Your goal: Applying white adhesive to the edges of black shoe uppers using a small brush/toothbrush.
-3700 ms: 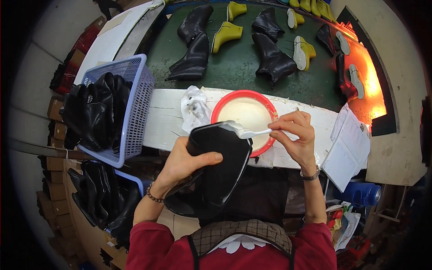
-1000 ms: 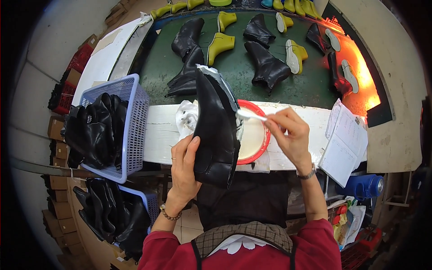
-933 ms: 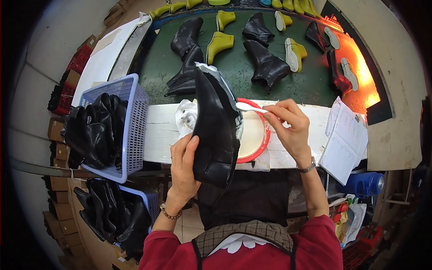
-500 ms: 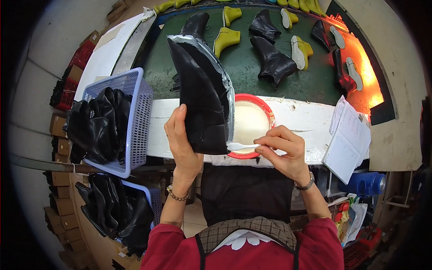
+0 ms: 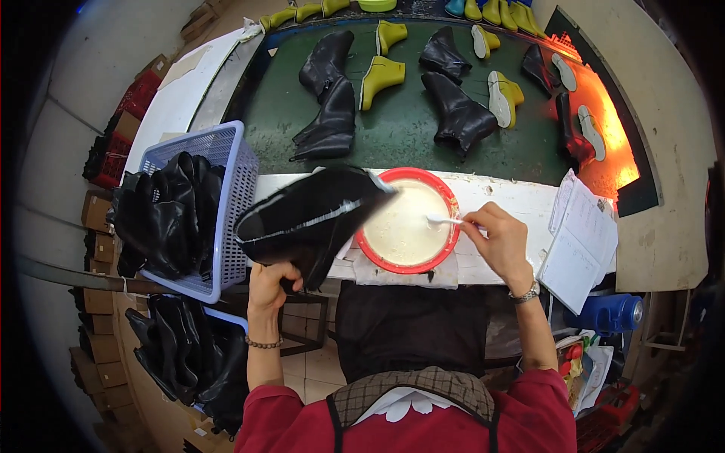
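My left hand (image 5: pixel 269 287) is closed on a black boot upper (image 5: pixel 291 215), which lies tilted on its side over the near edge of the bench. White paste lines the upper's edge, and its tip reaches over the left rim of a red-rimmed bowl (image 5: pixel 408 268). Creamy white liquid (image 5: pixel 400 230) fills much of the bowl. Between the fingers of my right hand (image 5: pixel 500 240) is a small white brush (image 5: pixel 447 220), pinched by its handle. The brush's head meets the liquid near the bowl's right side; whether it dips in, I cannot tell.
Black uppers (image 5: pixel 170 211) heap in a blue basket (image 5: pixel 226 189) at left, with another loaded basket below. Across the green belt (image 5: pixel 408 136) lie black boots (image 5: pixel 461 113) and yellow-green shoe lasts (image 5: pixel 381 79). An orange-lit opening glows at right. A notebook (image 5: pixel 578 249) and blue flask (image 5: pixel 604 313) sit right.
The boot upper has swung from upright to lying tilted, down and left with my left hand. My right hand has moved the brush from the upper's edge to over the bowl.
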{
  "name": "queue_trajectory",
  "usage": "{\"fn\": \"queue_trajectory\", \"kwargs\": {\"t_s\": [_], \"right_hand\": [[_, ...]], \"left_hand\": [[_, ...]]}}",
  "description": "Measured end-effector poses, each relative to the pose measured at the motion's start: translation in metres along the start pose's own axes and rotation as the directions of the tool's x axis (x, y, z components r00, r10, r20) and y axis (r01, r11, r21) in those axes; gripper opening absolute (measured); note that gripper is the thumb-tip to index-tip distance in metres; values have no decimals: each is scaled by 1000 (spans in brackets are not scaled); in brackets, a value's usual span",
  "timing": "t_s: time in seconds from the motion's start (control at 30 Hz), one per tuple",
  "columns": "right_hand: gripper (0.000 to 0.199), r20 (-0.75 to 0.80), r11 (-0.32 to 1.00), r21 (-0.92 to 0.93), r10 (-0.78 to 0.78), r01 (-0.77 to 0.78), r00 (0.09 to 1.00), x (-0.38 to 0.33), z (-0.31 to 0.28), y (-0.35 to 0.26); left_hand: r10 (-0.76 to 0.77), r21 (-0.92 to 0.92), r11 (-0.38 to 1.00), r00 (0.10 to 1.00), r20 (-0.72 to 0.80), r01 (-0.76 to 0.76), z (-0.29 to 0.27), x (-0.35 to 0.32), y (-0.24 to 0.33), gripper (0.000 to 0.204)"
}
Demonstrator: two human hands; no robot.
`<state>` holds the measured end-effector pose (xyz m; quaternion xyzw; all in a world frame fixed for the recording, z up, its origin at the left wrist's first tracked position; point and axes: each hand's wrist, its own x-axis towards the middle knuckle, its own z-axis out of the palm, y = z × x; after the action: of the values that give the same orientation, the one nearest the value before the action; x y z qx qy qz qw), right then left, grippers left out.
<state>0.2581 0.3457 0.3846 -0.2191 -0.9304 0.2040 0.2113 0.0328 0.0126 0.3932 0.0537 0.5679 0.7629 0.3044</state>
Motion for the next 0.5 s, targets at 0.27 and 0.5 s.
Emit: {"fn": "queue_trajectory", "kwargs": {"t_s": [0.27, 0.5], "right_hand": [[18, -185, 835, 424, -300, 352, 936, 46, -21, -40], [16, -91, 856, 459, -221, 238, 971, 22, -20, -14]], "left_hand": [[-203, -179, 953, 952, 231, 246, -13, -10, -20, 53], [-63, -445, 874, 954, 293, 195, -33, -4, -29, 64]]}}
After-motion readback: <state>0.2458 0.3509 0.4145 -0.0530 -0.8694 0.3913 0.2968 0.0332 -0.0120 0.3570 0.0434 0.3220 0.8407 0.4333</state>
